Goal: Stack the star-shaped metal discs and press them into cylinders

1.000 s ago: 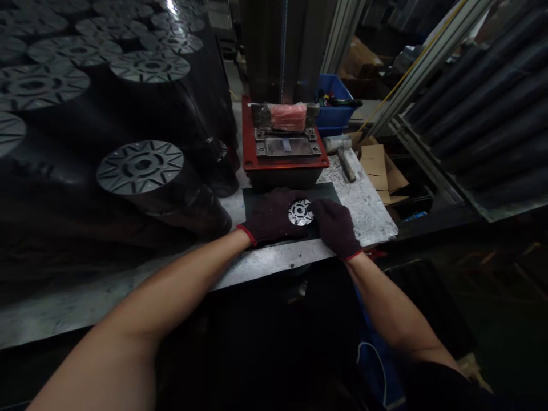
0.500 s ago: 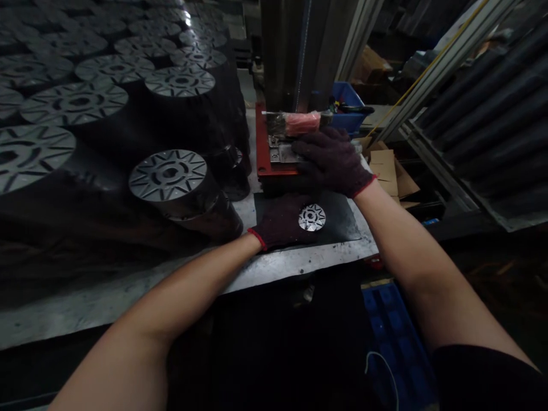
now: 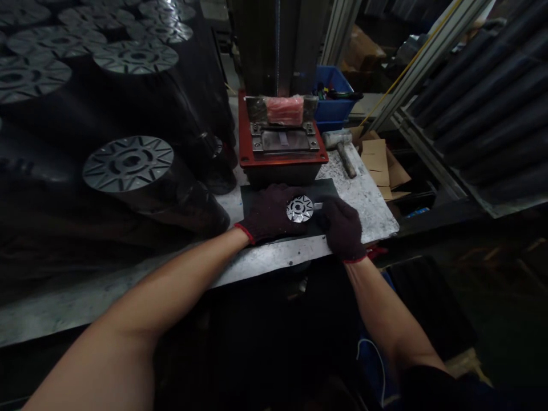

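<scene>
Atop the black mat, open gloved fingers flank a metal disc

The end of what seems a metal strip is hidden under the right glove.

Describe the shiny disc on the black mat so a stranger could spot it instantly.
Start at the red-based press on the metal bench. On the black mat just in front of it, a shiny disc sits between the gloved left hand and right hand. Unlike the big grey star-patterned discs to the left, it is small and bright.
</scene>
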A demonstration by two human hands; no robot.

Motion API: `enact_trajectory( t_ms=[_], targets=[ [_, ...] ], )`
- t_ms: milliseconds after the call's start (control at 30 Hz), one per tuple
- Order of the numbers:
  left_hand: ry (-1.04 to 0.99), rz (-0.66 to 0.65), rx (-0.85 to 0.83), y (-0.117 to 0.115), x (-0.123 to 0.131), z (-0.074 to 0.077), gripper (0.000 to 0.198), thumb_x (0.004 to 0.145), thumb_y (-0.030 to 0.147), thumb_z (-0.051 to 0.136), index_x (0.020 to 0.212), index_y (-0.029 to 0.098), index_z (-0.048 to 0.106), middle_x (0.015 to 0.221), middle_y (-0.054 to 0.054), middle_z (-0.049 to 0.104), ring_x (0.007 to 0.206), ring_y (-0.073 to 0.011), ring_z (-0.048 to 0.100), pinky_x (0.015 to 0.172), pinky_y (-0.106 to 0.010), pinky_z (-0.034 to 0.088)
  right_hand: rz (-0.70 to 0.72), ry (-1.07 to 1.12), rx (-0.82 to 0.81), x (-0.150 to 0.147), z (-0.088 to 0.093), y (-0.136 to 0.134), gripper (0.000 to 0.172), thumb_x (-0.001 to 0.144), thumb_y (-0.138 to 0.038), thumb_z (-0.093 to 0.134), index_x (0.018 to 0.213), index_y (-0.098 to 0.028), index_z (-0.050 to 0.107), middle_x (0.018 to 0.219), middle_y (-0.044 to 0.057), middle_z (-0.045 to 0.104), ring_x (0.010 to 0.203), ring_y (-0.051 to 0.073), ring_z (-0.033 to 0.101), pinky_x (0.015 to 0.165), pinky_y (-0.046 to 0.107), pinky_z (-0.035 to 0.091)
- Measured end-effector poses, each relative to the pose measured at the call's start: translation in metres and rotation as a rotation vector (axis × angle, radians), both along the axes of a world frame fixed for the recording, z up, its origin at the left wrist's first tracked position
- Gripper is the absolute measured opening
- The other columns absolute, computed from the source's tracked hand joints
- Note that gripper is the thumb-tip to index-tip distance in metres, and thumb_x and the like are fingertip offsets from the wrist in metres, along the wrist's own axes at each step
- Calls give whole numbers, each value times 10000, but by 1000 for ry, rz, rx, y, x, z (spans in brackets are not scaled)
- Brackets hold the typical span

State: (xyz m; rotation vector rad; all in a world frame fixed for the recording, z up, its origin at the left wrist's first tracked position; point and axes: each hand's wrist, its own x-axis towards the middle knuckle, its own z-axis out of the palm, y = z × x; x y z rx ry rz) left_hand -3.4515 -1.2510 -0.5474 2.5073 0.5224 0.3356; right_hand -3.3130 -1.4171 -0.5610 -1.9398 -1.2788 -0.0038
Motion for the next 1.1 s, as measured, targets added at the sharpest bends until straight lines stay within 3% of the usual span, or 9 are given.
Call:
enact_trajectory(
  t_ms=[133,267,433,533,667,767,900,1000,1100],
  targets=[
    [-2,-20,9,0,1,1,899,666,559,1041,1464,254,761,1338,-115,775,1227,-372,717,1062,-482,586,73,137,42,0,2,8,374,1120,-415,534,903,-240,783,945,80,827,928,269,818,874,410,665],
    [-33,-24,16,-1,3,1,854,697,601,1017,1442,256,784,1270,-104,802,1177,-364,745,1042,-476,599,73,2,-24,5,7,14,335,1095,-381,560,900,-242,794,954,104,848,909,303,818,861,453,661],
    [-87,-58,-7,0,1,0,730,807,545,965,1440,229,789,1264,-105,819,1176,-367,765,1043,-485,611,292,-291,-162,8,19,5,294,1051,-280,594,1201,-235,843,1145,135,865,1031,340,818,958,498,672],
    [-130,-87,-54,1,-2,-1,730,834,479,948,1484,220,741,1375,-84,803,1244,-352,749,1112,-486,600,404,-308,-172,14,44,9,380,1046,-309,635,1391,-279,792,1238,119,843,1039,340,807,923,482,666],
    [-118,-82,-90,3,-6,-3,875,767,452,990,1550,223,673,1449,-86,774,1225,-357,755,1075,-503,627,333,-485,-54,38,87,65,484,1035,-458,717,1480,-268,738,1464,126,746,1360,393,681,1190,584,544],
    [-95,-62,-124,4,-5,-7,1042,676,541,1055,1585,239,643,1525,-116,728,1328,-393,717,1155,-538,585,413,-642,-87,59,100,121,511,1039,-523,713,1475,-256,726,1566,101,692,1458,390,588,1275,643,430],
    [-53,-32,-72,4,-1,-10,1158,548,700,1083,1535,245,683,1545,-137,701,1375,-428,677,1195,-560,547,404,-571,20,59,85,132,381,1090,-515,632,1228,-207,809,1333,101,792,1323,326,662,1213,577,484],
    [-48,-34,-12,3,2,-8,981,641,623,1067,1476,234,732,1436,-128,753,1300,-401,711,1148,-530,569,171,-129,148,37,55,88,417,1125,-482,553,933,-201,795,972,77,812,1012,261,741,968,458,598],
    [-51,-45,-26,3,4,-4,906,660,533,1065,1458,237,755,1369,-113,783,1244,-386,734,1118,-519,587,52,207,94,20,21,44,473,1099,-495,581,752,-218,742,746,31,766,764,222,728,705,368,575]
  ],
)
